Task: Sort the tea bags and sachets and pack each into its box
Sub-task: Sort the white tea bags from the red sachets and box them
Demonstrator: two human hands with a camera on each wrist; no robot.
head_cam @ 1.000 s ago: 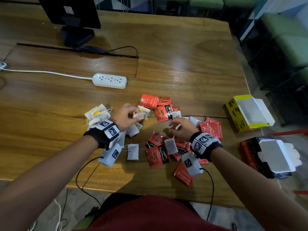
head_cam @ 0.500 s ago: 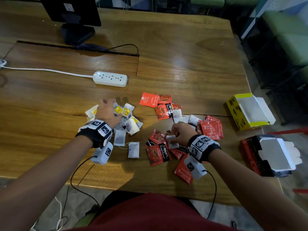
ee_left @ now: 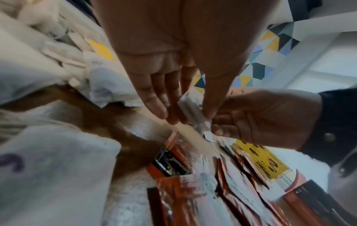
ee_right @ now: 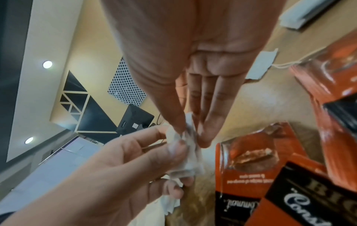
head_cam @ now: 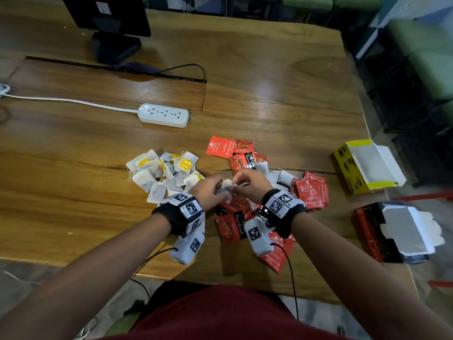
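Note:
Both hands meet over the middle of the table and pinch the same white tea bag (head_cam: 226,187) between thumbs and fingertips. My left hand (head_cam: 208,192) comes from the left, my right hand (head_cam: 247,184) from the right. In the left wrist view the tea bag (ee_left: 190,110) sits between my left thumb and fingers; in the right wrist view the tea bag (ee_right: 190,146) is crumpled between both hands. A pile of white tea bags (head_cam: 161,173) with yellow tags lies to the left. Red sachets (head_cam: 311,190) lie scattered under and right of my hands.
An open yellow box (head_cam: 362,168) and an open red-and-black box (head_cam: 397,234) sit at the table's right edge. A white power strip (head_cam: 163,115) with its cable lies behind the piles. A black monitor stand (head_cam: 115,45) is at the back left.
My left hand left the white tea bag pile and moved right to meet my right hand. My right hand lifted a tea bag from among the red sachets; both hands now pinch it.

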